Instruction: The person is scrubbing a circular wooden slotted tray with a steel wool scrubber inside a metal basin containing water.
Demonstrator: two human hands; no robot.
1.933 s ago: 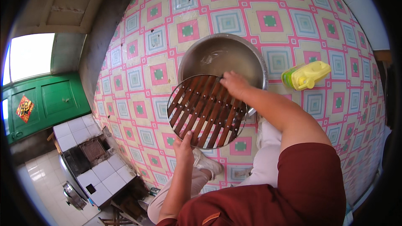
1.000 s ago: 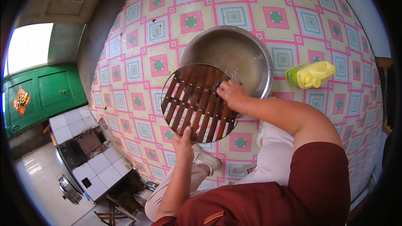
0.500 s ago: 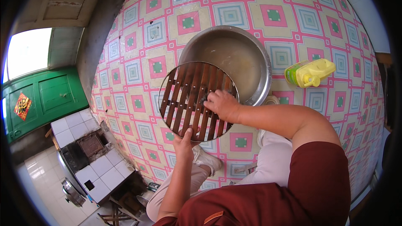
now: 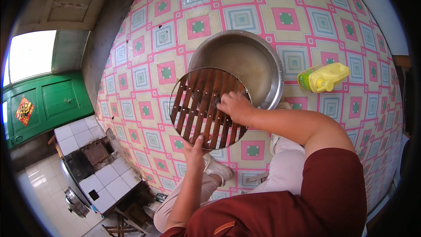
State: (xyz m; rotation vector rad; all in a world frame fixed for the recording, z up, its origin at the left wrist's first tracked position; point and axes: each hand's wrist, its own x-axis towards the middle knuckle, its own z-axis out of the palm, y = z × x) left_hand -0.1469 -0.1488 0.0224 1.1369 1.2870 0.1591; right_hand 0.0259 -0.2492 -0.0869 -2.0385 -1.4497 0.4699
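Observation:
A round steamer rack [image 4: 200, 113] of brown slats inside a thin metal ring is tilted over the near left part of a wide metal basin [image 4: 277, 68]. My left hand [image 4: 195, 150] grips the rack's near edge, its thumb lying on top of the slats. On the rack's right side, my right hand [image 4: 237, 108] is closed with its fingertips against the slats. A small dark scrubber [image 4: 217, 102] pokes out from under those fingers, mostly hidden by them. Cloudy water [image 4: 245, 63] stands in the basin.
A yellow jug [image 4: 324, 78] lies on its side on the patterned floor [image 4: 245, 17], right of the basin. To the left are a white-tiled stove [image 4: 103, 175], a metal pot [image 4: 76, 202] and a green door [image 4: 57, 101]. My shoe [image 4: 217, 170] is just below the rack.
The rack has shifted slightly right and down with my left hand. My right hand has moved a little to the right, still pressed to the slats.

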